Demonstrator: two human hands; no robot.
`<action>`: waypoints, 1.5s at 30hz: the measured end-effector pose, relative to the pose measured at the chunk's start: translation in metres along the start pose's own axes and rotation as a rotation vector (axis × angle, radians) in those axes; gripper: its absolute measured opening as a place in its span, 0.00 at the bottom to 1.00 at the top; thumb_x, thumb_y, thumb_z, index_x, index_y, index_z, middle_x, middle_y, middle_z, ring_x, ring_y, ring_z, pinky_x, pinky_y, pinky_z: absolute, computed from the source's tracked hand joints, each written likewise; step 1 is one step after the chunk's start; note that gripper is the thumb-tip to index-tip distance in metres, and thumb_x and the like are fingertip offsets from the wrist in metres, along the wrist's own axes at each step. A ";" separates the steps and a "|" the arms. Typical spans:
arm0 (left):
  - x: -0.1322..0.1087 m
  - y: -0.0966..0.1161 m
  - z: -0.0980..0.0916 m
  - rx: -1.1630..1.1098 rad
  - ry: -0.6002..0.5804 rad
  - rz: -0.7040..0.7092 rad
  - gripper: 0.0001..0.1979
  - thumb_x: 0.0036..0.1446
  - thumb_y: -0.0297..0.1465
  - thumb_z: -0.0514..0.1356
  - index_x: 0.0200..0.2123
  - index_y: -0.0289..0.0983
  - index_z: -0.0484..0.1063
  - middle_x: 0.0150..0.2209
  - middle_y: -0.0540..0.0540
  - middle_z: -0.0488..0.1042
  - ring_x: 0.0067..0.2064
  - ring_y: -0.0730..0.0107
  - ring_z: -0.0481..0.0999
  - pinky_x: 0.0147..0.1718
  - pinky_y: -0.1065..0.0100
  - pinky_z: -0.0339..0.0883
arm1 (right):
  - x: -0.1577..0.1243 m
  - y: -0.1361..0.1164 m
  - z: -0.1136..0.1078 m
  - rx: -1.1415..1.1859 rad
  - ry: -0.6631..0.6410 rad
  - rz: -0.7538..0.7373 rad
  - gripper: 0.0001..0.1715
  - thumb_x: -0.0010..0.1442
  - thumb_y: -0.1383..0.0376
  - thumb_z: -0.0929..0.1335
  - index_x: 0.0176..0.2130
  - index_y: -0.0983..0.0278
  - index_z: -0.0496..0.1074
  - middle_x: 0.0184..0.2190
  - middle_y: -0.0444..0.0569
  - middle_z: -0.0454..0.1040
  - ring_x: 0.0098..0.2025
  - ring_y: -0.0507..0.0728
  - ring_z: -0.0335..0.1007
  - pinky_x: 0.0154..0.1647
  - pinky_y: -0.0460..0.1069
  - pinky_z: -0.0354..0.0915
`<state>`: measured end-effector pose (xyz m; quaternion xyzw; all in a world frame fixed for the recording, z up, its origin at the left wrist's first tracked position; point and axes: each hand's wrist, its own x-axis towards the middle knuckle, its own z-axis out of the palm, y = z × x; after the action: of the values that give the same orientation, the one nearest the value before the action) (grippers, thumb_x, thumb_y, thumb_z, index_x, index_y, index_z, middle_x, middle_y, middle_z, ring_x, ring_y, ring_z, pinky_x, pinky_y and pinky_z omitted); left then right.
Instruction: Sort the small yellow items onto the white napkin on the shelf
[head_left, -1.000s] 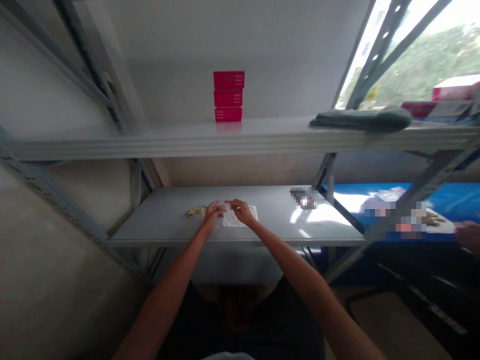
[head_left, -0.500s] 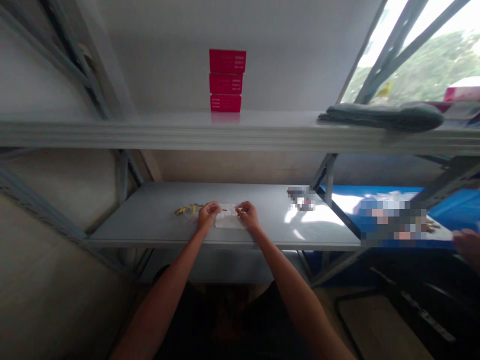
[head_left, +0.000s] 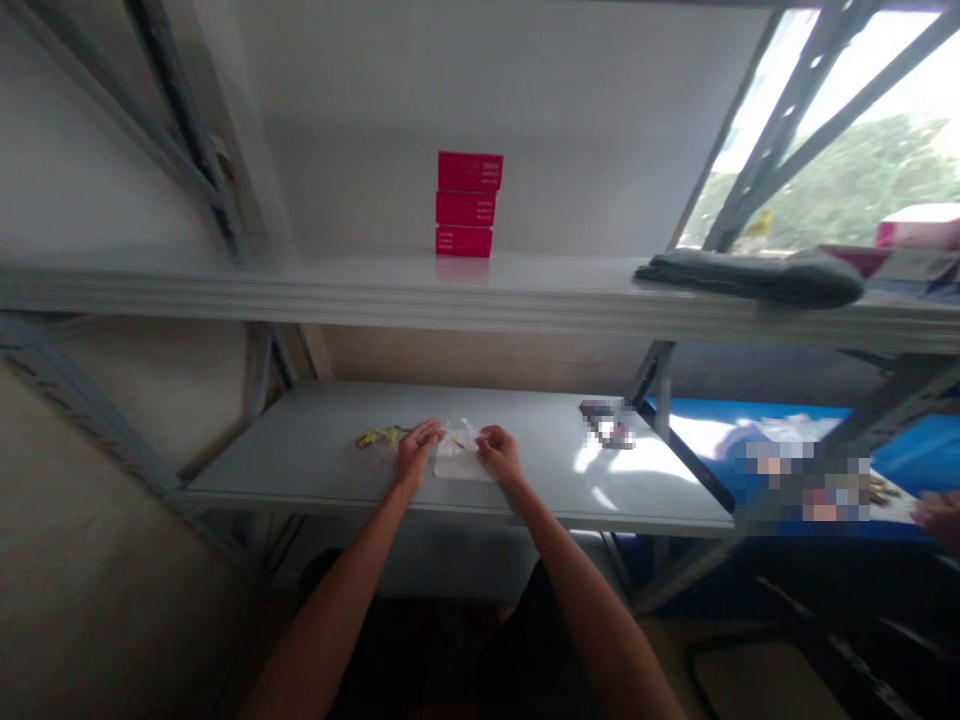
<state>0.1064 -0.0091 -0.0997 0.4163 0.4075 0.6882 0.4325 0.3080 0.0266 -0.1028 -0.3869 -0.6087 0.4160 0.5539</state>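
Head view, items on hand. Container: a translucent plastic packet (head_left: 457,450) lying on the lower steel shelf (head_left: 300,450), near its front edge; its contents are too blurred to name. Loose small yellow pieces (head_left: 382,437) lie just left of my left hand (head_left: 416,450). My right hand (head_left: 499,452) sits at the packet's right side, my left at its left, both forearms reaching forward. My fingers (head_left: 487,437) are drawn narrow at the packet's edges; whether they grip it, I cannot tell. Above, on the upper shelf (head_left: 375,285): three red boxes (head_left: 465,205), stacked upright, and a folded grey-green cloth (head_left: 750,278). Far right: another person's hand (head_left: 937,515), apart from mine.
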 end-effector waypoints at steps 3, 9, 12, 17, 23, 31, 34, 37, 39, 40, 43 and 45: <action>0.000 -0.002 0.000 0.000 0.003 0.002 0.26 0.48 0.36 0.68 0.50 0.32 0.73 0.52 0.32 0.78 0.45 0.58 0.83 0.49 0.56 0.75 | 0.000 0.000 -0.002 0.034 0.010 0.000 0.19 0.51 0.52 0.71 0.37 0.62 0.70 0.23 0.44 0.74 0.22 0.54 0.71 0.23 0.47 0.66; -0.003 -0.002 0.004 0.084 -0.066 -0.051 0.22 0.49 0.38 0.67 0.45 0.31 0.76 0.46 0.32 0.80 0.41 0.56 0.83 0.41 0.59 0.77 | -0.001 0.002 -0.002 0.033 -0.015 0.004 0.24 0.52 0.47 0.70 0.39 0.62 0.70 0.27 0.47 0.77 0.25 0.55 0.74 0.28 0.49 0.70; -0.005 0.003 0.005 0.089 -0.114 -0.063 0.22 0.50 0.36 0.66 0.48 0.32 0.76 0.51 0.33 0.79 0.46 0.56 0.82 0.42 0.61 0.76 | -0.001 0.004 -0.001 -0.004 -0.011 0.003 0.22 0.54 0.48 0.69 0.39 0.62 0.70 0.26 0.47 0.76 0.24 0.55 0.72 0.26 0.48 0.68; -0.007 0.011 0.005 0.055 -0.180 -0.068 0.23 0.50 0.32 0.64 0.52 0.34 0.74 0.55 0.34 0.77 0.49 0.55 0.81 0.44 0.60 0.76 | 0.001 0.007 -0.002 -0.105 0.028 -0.028 0.16 0.53 0.53 0.68 0.31 0.63 0.72 0.26 0.47 0.75 0.24 0.53 0.68 0.26 0.46 0.64; -0.009 0.012 0.007 0.004 -0.168 -0.090 0.26 0.49 0.31 0.66 0.53 0.33 0.74 0.54 0.33 0.77 0.51 0.52 0.80 0.46 0.58 0.75 | 0.000 0.003 -0.005 -0.212 0.026 -0.066 0.14 0.53 0.56 0.68 0.29 0.64 0.77 0.27 0.48 0.78 0.26 0.53 0.65 0.29 0.46 0.61; -0.006 0.003 0.006 -0.024 -0.179 -0.089 0.26 0.50 0.31 0.66 0.54 0.34 0.73 0.56 0.33 0.76 0.51 0.52 0.81 0.48 0.55 0.76 | -0.003 -0.005 -0.009 -0.202 0.027 -0.081 0.18 0.55 0.52 0.69 0.32 0.64 0.80 0.29 0.51 0.80 0.31 0.57 0.71 0.31 0.48 0.65; -0.005 -0.003 0.006 -0.008 -0.206 -0.098 0.26 0.50 0.32 0.67 0.53 0.32 0.74 0.54 0.32 0.77 0.51 0.51 0.81 0.49 0.52 0.76 | -0.003 -0.004 -0.008 -0.181 0.006 -0.062 0.19 0.55 0.52 0.69 0.32 0.64 0.80 0.27 0.50 0.79 0.29 0.57 0.71 0.29 0.48 0.65; -0.006 -0.005 0.008 0.013 -0.261 -0.102 0.25 0.49 0.32 0.67 0.52 0.32 0.75 0.54 0.32 0.77 0.52 0.50 0.80 0.50 0.50 0.76 | -0.003 -0.002 -0.004 -0.156 -0.015 -0.045 0.18 0.53 0.52 0.70 0.31 0.64 0.79 0.26 0.49 0.79 0.27 0.56 0.71 0.28 0.48 0.65; -0.007 -0.004 0.009 0.029 -0.296 -0.103 0.25 0.49 0.31 0.67 0.53 0.33 0.75 0.56 0.33 0.76 0.54 0.49 0.79 0.50 0.51 0.76 | -0.003 0.000 -0.003 -0.139 -0.022 -0.038 0.17 0.52 0.52 0.71 0.30 0.64 0.78 0.26 0.49 0.78 0.26 0.55 0.70 0.28 0.48 0.65; -0.007 -0.004 0.009 0.038 -0.306 -0.104 0.25 0.49 0.30 0.66 0.53 0.33 0.75 0.56 0.34 0.76 0.55 0.50 0.78 0.51 0.51 0.75 | -0.003 0.000 -0.002 -0.130 -0.021 -0.035 0.16 0.51 0.53 0.71 0.30 0.64 0.78 0.26 0.49 0.78 0.26 0.55 0.71 0.28 0.48 0.65; -0.006 -0.004 0.008 0.074 -0.300 -0.096 0.28 0.48 0.28 0.66 0.55 0.35 0.74 0.57 0.35 0.75 0.56 0.51 0.77 0.51 0.53 0.75 | -0.003 0.001 -0.003 -0.097 -0.004 -0.031 0.16 0.52 0.53 0.71 0.31 0.64 0.77 0.27 0.49 0.78 0.27 0.55 0.71 0.29 0.48 0.66; -0.005 -0.006 0.008 0.106 -0.277 -0.078 0.28 0.48 0.27 0.66 0.56 0.35 0.74 0.57 0.35 0.76 0.55 0.52 0.78 0.50 0.54 0.75 | -0.003 0.001 -0.003 -0.073 0.013 -0.027 0.16 0.52 0.53 0.70 0.31 0.64 0.76 0.27 0.49 0.78 0.27 0.55 0.72 0.29 0.48 0.67</action>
<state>0.1165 -0.0107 -0.1035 0.5132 0.3955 0.5844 0.4886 0.3112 0.0241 -0.1043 -0.4013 -0.6252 0.3834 0.5487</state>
